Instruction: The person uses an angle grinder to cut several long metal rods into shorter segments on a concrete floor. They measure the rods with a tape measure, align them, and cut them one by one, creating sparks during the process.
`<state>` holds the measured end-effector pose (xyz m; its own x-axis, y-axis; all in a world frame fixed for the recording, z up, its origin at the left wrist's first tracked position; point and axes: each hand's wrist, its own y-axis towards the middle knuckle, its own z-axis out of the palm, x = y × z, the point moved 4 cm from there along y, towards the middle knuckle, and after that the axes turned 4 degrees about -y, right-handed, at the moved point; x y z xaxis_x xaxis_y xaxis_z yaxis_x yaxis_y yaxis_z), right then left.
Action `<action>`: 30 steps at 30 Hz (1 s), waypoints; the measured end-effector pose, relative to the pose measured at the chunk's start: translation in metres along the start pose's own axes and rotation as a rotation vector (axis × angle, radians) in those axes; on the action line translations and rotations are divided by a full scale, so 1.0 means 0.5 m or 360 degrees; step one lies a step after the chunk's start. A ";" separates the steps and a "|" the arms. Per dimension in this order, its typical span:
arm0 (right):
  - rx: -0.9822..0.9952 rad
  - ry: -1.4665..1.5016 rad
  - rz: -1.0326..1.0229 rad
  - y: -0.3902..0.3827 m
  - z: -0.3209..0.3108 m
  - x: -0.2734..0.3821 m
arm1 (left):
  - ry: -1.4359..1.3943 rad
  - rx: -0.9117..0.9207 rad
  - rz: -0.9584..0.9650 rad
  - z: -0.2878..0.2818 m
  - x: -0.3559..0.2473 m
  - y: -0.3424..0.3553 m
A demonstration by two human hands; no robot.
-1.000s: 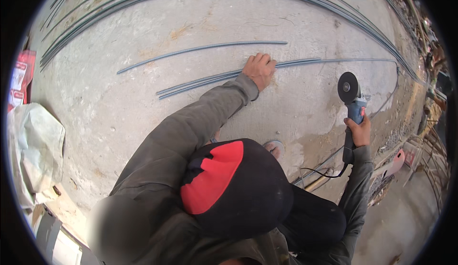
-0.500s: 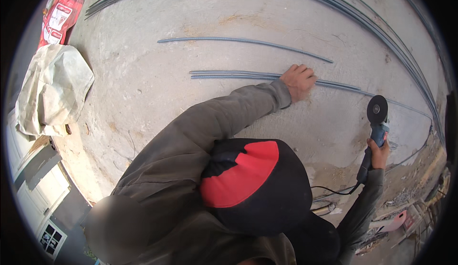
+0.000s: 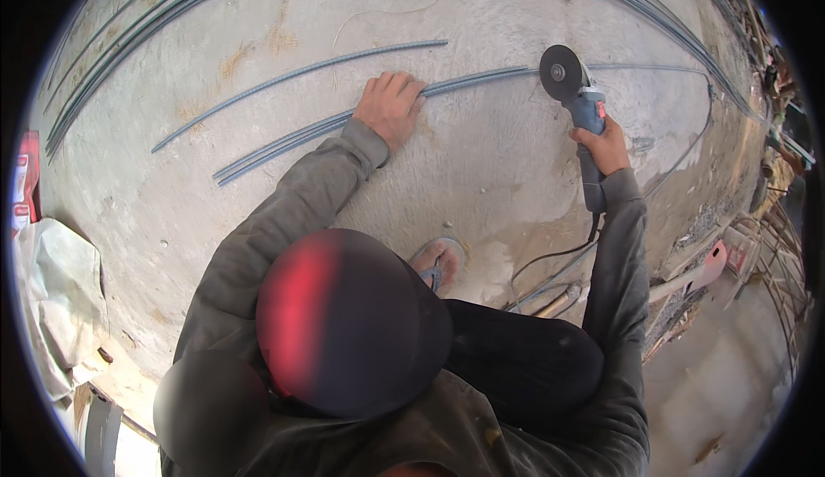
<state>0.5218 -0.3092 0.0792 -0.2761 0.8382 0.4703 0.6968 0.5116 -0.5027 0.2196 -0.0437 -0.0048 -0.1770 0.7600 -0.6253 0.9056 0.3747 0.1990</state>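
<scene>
Left hand (image 3: 391, 107): palm down at 12 o'clock of the frame, fingers together and flat, pressing on the rebar bundle.
Rebar bundle (image 3: 284, 139): several ribbed steel bars lying side by side on the concrete floor, running from 9 o'clock up to 1 o'clock; the hand covers the middle stretch.
Right hand (image 3: 606, 146): at 2 o'clock, fingers clamped round the body of the angle grinder.
Angle grinder (image 3: 577, 99): blue body, grey cutting disc at its upper end; the disc sits at the rebar bundle, at 3 o'clock of the left hand. Whether disc and steel touch, cannot tell.
Power cord (image 3: 550, 262): black, trailing from the grinder's rear down to 5 o'clock.
Single rebar (image 3: 292, 77): one loose bar, lying apart at 11 o'clock of the bundle.
Long bars (image 3: 146, 30): further steel rods curving along the upper rim, 10 to 2 o'clock.
Concrete floor (image 3: 481, 159): pale, stained, carrying all of the above.
Sandalled foot (image 3: 438, 258): on the floor near centre, at 6 o'clock of the left hand.
White sack (image 3: 51, 305): crumpled, at 8 o'clock.
</scene>
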 end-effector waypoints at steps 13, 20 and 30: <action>0.0047 0.0115 0.0084 0.028 0.011 -0.057 | 0.0060 0.0114 -0.0001 0.018 0.024 -0.025; 0.0029 0.0069 0.0047 0.007 0.010 0.012 | -0.0095 0.0024 -0.0001 0.008 0.020 -0.016; 0.0071 -0.0122 0.0019 -0.004 -0.008 0.045 | -0.0037 0.0005 -0.0024 -0.001 0.008 -0.004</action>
<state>0.5170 -0.2920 0.0939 -0.3191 0.8553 0.4081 0.6704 0.5081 -0.5407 0.2171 -0.0410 -0.0075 -0.1818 0.7418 -0.6455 0.9041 0.3843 0.1869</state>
